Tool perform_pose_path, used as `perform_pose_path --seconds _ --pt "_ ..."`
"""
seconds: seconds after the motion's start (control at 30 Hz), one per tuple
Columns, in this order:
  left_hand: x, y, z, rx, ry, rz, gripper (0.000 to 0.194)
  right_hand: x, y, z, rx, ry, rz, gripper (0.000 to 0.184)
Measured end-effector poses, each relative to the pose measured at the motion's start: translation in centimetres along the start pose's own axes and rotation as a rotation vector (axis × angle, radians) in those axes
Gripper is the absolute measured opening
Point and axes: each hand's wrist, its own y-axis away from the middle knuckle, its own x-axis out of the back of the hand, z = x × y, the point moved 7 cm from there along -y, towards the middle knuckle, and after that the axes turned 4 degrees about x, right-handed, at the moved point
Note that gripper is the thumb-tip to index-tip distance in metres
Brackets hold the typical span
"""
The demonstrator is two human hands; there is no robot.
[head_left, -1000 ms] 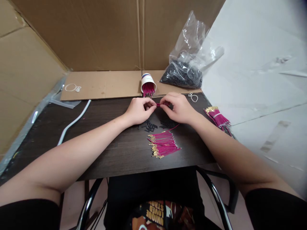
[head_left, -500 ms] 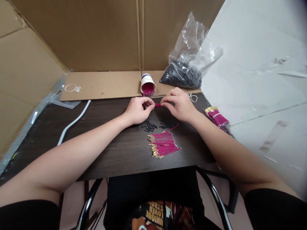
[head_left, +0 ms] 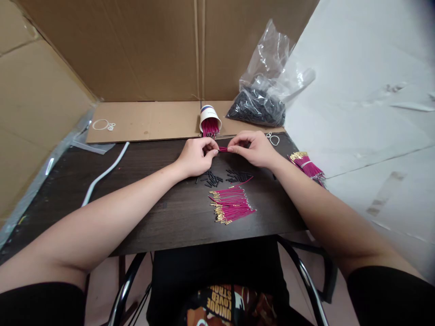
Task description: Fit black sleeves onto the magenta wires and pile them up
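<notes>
Magenta wires (head_left: 223, 149), a thin group too fine to count, span the short gap between your two hands, above the dark tabletop (head_left: 163, 203) and in front of the cup. Your left hand (head_left: 200, 156) pinches their left end between thumb and fingers; your right hand (head_left: 254, 147) pinches their right part the same way.

Count the surrounding items as follows. One white cup (head_left: 207, 110) lies tipped on its side, mouth toward you, with more wires inside. Two clusters of short black tubes, a left cluster (head_left: 213, 179) and a right cluster (head_left: 238, 175), lie just in front of your hands. One loose wire pile (head_left: 233, 204), gold ends to the left, lies nearer to you. One banded bundle (head_left: 308, 167) is at the right edge. One clear bag (head_left: 260, 102) holds black pieces. Two groups of white loops, a left group (head_left: 103, 125) and a right group (head_left: 273, 138), and one pale bent tube (head_left: 105, 174) complete the set. Individual wires and black tubes overlap too closely to count.

Observe the limits: one cardboard strip (head_left: 146, 120) borders the far side, and the front edge runs between you and the wire pile. Bare tabletop extends between the pale tube and your left hand, and between the wire pile and your right forearm (head_left: 312, 199).
</notes>
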Motion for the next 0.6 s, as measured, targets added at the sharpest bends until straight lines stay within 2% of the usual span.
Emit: perform_pose_path --seconds 0.13,0.23,0.6 --pt "0.0 0.0 0.1 -0.020 -0.023 -0.003 0.007 0.5 0.1 -1.2 0.114 0.118 -0.028 0.017" --pt "0.0 0.1 0.1 -0.013 -0.024 0.005 0.007 0.7 0.1 -1.6 0.156 0.146 -0.040 0.016" --pt "0.1 -0.1 0.0 -0.022 -0.076 0.005 0.007 0.6 0.1 0.0 -0.027 0.050 -0.048 0.027"
